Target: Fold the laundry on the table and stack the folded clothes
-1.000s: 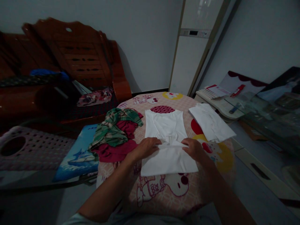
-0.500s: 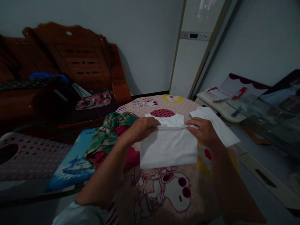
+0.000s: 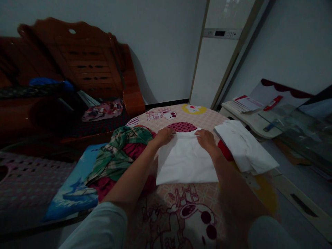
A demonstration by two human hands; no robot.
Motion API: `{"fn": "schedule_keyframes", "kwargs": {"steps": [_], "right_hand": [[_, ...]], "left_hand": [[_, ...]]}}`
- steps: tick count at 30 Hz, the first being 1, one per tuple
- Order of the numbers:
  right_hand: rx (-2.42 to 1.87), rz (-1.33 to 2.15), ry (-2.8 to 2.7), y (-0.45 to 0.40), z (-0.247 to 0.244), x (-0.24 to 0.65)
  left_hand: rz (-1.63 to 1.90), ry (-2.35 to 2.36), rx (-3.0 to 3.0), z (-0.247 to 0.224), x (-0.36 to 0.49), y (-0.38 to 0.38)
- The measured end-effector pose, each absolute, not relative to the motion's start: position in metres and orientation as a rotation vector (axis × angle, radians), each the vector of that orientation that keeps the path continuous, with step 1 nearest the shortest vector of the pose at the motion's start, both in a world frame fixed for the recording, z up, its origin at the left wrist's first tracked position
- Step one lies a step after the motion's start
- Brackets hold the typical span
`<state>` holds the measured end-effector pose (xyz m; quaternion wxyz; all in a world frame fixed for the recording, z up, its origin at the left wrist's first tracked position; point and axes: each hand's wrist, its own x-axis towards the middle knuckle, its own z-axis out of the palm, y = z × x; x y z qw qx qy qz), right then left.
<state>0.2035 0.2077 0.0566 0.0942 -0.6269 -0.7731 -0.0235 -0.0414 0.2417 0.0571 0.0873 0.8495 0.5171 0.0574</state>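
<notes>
A white T-shirt [image 3: 186,160], folded into a rough rectangle, lies on the round cloth-covered table in front of me. My left hand [image 3: 165,136] is closed on the far left corner of its top edge, fingers pinching the fabric. At the far right corner, my right hand [image 3: 206,139] grips the same edge between thumb and fingers. To the right rests another folded white garment [image 3: 245,147]. On the left, a green plaid cloth [image 3: 121,145] is heaped with dark red fabric [image 3: 136,150], partly behind my left forearm.
The tablecloth [image 3: 166,204] is pink with cartoon dogs. A blue cushion [image 3: 77,190] and a woven plastic chair [image 3: 33,180] stand at left, a wooden bench [image 3: 85,62] behind. On the right are a white cabinet [image 3: 249,116] with papers and a glass-topped surface [image 3: 298,128].
Both hands have moved away from me with the folded edge, laying it flat over the shirt's far end. They have also come closer together. The camera view has shifted slightly.
</notes>
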Motion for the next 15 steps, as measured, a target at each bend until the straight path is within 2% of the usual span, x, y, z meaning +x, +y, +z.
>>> {"fn": "schedule_keyframes", "kwargs": {"steps": [6, 11, 13, 15], "right_hand": [[-1.86, -0.142, -2.269, 0.236, 0.07, 0.206], [-1.91, -0.197, -2.264, 0.231, 0.045, 0.2], [-1.825, -0.195, -2.296, 0.214, 0.029, 0.198], [-1.717, -0.169, -2.34, 0.195, 0.013, 0.197]], "left_hand": [[0.216, 1.597, 2.558, 0.077, -0.038, 0.265], [0.435, 1.743, 2.482, 0.052, -0.024, 0.251], [0.591, 1.664, 2.486, 0.037, -0.022, 0.23], [0.592, 1.515, 2.522, 0.022, -0.023, 0.208]]}}
